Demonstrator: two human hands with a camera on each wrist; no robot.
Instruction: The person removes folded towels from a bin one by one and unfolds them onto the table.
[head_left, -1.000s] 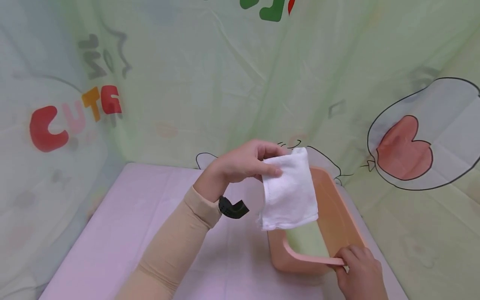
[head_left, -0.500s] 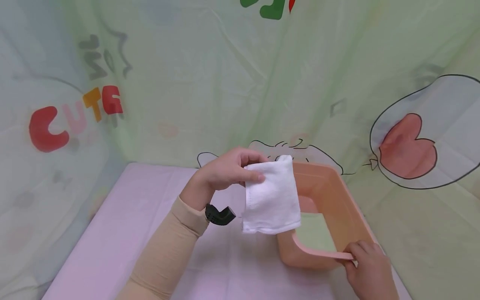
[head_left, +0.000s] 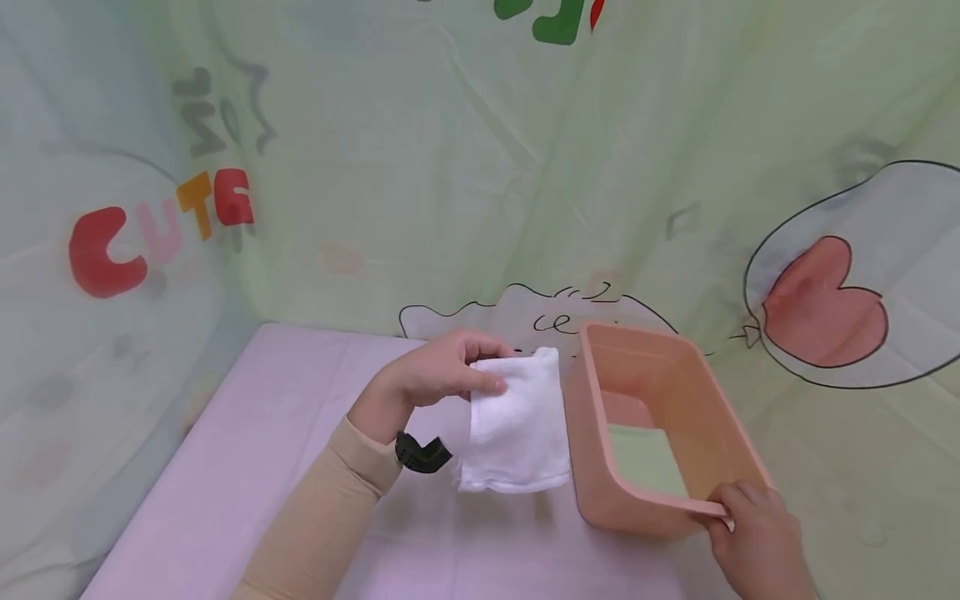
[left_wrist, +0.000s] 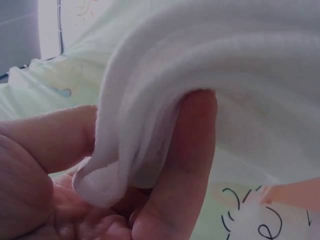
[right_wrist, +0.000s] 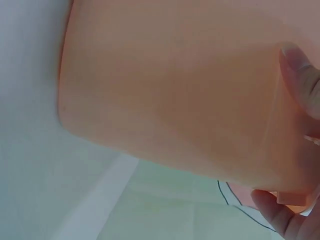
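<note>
A folded white cloth [head_left: 521, 433] hangs from my left hand [head_left: 442, 367], pinched between thumb and fingers along its upper left edge. In the left wrist view the folded layers of the cloth [left_wrist: 145, 95] bend between thumb and fingers. To the right of it stands an orange-pink plastic bin [head_left: 588, 450]. My right hand [head_left: 761, 533] grips the bin's near right rim, thumb on the outer wall and fingers over the edge. Inside the bin, a pale green folded cloth [head_left: 648, 458] lies on the bottom.
The bin stands on a table with a lilac cover [head_left: 315, 392], near its right side. Pale green printed curtains [head_left: 375, 167] enclose the back and sides. A black curved device [head_left: 422, 454] sits at the left wrist.
My left hand has moved left and down with the white cloth, from over the bin to beside it. The bin and my right hand have shifted to the right.
</note>
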